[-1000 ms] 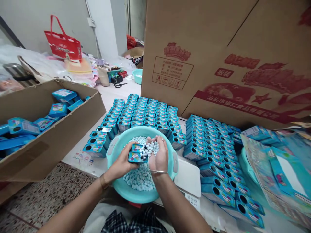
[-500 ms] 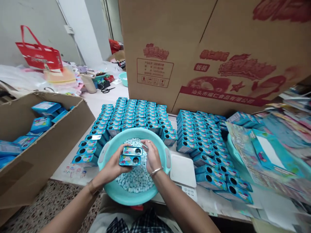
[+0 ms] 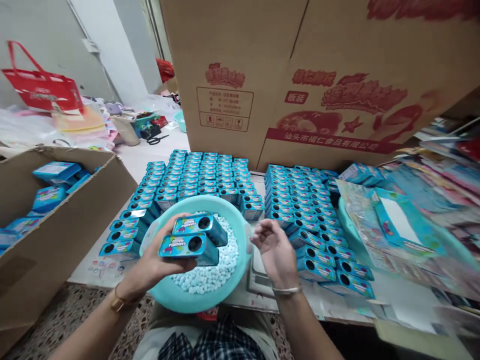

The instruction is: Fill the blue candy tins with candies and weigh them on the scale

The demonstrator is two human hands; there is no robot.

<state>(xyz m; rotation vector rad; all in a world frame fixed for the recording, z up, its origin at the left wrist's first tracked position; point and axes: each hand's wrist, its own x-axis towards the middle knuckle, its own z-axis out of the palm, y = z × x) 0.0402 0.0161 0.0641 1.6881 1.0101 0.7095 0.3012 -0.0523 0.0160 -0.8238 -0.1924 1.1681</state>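
My left hand (image 3: 159,255) grips two small blue candy boxes together, a rear box (image 3: 193,224) and a front box (image 3: 183,245). Each has a dark round hole on top and the print "CARAMELO MACIZO". They are held above a turquoise basin (image 3: 165,292) of pale blue candies (image 3: 204,285). To the right of the basin's rim, my right hand (image 3: 275,250) hovers with its palm partly showing. Its fingers are loosely bent, with nothing seen in them. Below that hand is a white kitchen scale (image 3: 258,277), partly covered by it.
Rows of upright blue boxes (image 3: 206,172) stand behind the basin, with more rows (image 3: 300,205) to the right. A large printed carton (image 3: 232,40) rises behind them. At left, an open carton (image 3: 86,200) holds loose boxes. Black scissors (image 3: 155,140) lie farther back.
My right hand has moved right, from over the candies to beside the basin. My left hand has raised the two boxes and brought them nearer. The view has shifted slightly.
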